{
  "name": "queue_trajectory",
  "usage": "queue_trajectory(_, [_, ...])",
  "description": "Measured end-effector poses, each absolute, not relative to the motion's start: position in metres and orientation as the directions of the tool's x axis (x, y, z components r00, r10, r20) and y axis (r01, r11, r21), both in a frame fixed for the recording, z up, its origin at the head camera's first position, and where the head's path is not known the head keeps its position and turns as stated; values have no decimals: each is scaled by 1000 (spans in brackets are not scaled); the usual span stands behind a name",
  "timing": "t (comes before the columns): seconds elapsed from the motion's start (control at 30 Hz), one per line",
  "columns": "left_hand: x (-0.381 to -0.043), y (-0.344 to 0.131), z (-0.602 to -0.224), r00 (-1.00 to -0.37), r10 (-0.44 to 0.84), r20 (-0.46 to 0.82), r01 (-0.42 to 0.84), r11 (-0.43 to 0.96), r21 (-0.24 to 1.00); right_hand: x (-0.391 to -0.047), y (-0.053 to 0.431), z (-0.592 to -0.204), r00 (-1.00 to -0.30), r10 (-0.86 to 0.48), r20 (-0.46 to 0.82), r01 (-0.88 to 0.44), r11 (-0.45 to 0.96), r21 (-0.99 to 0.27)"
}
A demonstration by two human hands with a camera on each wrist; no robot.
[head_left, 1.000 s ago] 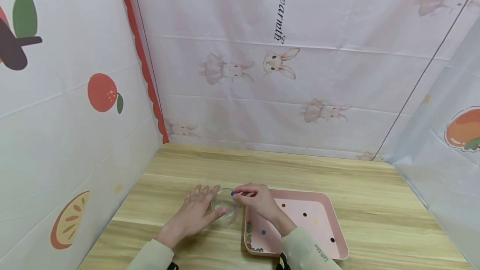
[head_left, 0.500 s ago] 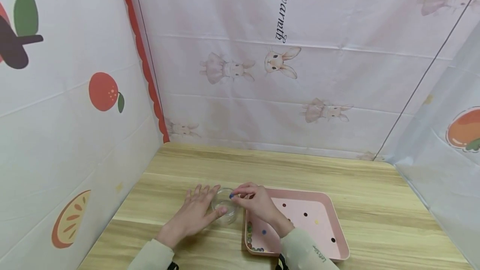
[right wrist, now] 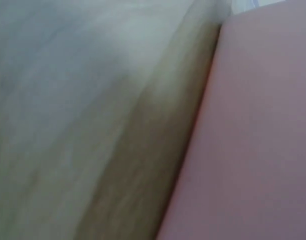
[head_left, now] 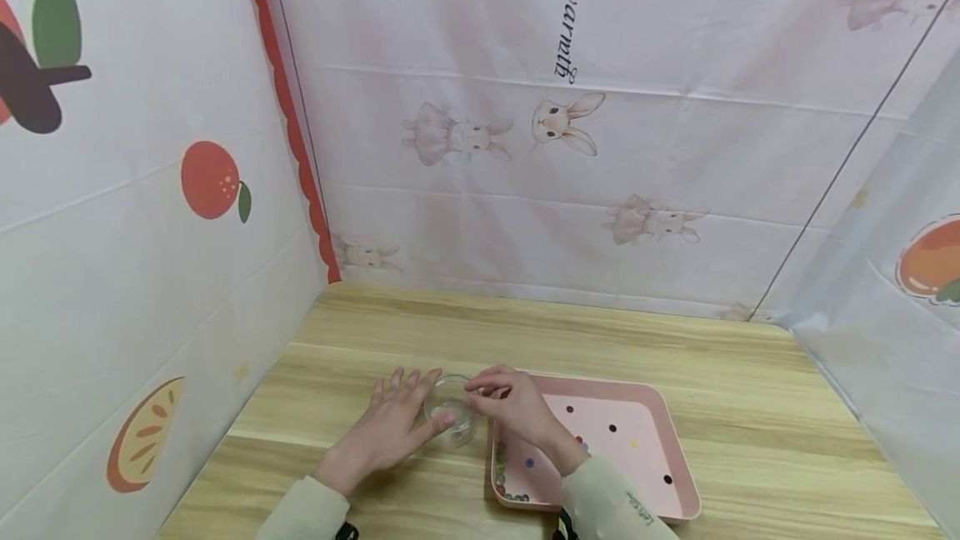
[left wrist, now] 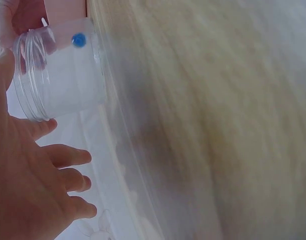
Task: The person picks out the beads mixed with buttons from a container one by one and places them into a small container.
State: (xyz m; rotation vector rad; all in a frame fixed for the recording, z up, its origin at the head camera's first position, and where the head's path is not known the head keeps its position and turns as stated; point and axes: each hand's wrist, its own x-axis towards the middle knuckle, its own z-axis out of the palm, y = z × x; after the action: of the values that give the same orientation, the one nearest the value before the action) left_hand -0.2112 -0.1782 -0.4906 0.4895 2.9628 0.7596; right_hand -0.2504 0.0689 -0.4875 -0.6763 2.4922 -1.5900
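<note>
A clear jar [head_left: 450, 388] stands on the wooden table, its threaded mouth showing in the left wrist view. My left hand [head_left: 386, 432] holds it between thumb and forefinger, the other fingers spread. A small round blue disc [left wrist: 79, 40] shows through the jar's clear wall, below the mouth. My right hand [head_left: 521, 413] hovers at the jar's right rim with its thumb and forefinger slightly parted; nothing shows between them. The right wrist view has neither hand in it.
Right of the jar lies a pink tray [head_left: 600, 385] holding scattered small discs, among them a blue disc [head_left: 529, 463]. Several more line its left edge. Printed cloth walls [head_left: 450, 223] enclose the table [head_left: 360, 323] at the back and sides.
The blue disc has gone from between my right thumb and forefinger and is now inside the jar. The right hand has shifted slightly left over the rim; the left hand stays put.
</note>
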Motion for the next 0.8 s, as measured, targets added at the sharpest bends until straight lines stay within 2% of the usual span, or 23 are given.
queue_trajectory(0.27, [-210,-178,-490,-951,308,38,290,839,461,-250,90,-484,-917,-375,132,-280,374,-884])
queue_trajectory(0.8, [-211,-177,-490,-949,311,46,298,843,447,-243,126,-487,-921,-386,56,-213,378,-901])
